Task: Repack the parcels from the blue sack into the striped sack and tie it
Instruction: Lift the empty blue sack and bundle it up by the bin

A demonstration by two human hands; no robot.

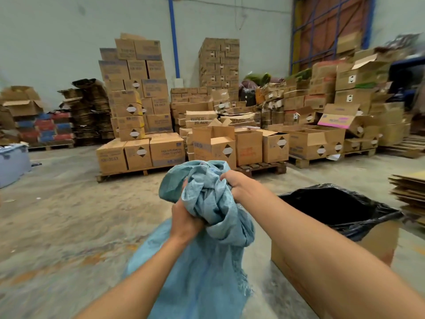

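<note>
Both hands clutch the bunched neck of a blue woven sack point(202, 261) standing on the concrete floor point(69, 222): the left hand point(185, 218) grips low, the right hand point(238, 184) higher. Just beside the sack on the right stands a cardboard box lined with a black bag point(340, 210), its mouth open. Bare floor stretches left and ahead to pallets of stacked cartons point(138, 111) against the wall.
</note>
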